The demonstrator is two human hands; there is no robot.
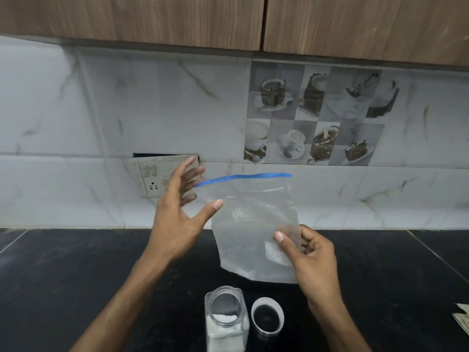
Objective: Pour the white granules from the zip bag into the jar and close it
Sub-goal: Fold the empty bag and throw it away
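A clear zip bag with a blue zip strip hangs upright above the counter, and my right hand pinches its lower right side. The bag looks nearly empty, with a small white patch near my right thumb. My left hand is spread open just left of the bag's top, fingers by the blue strip, not gripping it. Below the bag stands an open clear jar partly filled with white granules. Its white ring-shaped lid lies on the counter right of the jar.
The black counter runs along a marble-tiled wall with a switch and socket plate behind my left hand. Wooden cabinets hang overhead. Some paper lies at the counter's right edge.
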